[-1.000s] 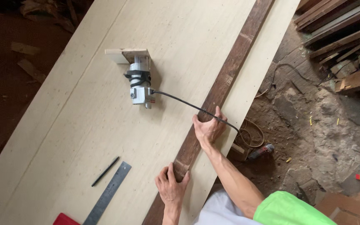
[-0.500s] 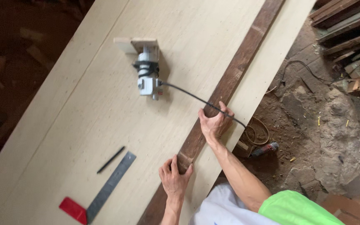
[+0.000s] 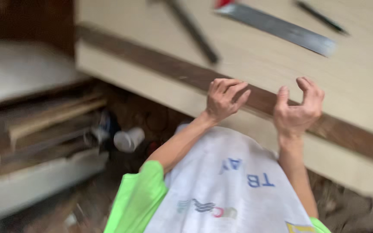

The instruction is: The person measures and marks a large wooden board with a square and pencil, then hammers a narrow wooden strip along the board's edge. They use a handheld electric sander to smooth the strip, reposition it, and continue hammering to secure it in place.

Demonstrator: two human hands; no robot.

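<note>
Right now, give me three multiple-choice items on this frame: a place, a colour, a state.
1. The steel ruler lies: A on the pale board; B on the ground; C in a hand.
2. The sleeve is: A red; B bright green; C black.
3. The right hand is: A clenched round a pencil; B pressed flat; C curled and empty at the dark strip.
A: it rests on the board, beyond the strip. B: green shows at the upper arm. C: the bent fingers hold nothing.

My left hand and right hand curl over the dark strip on the pale board; ruler lies beyond.
</note>
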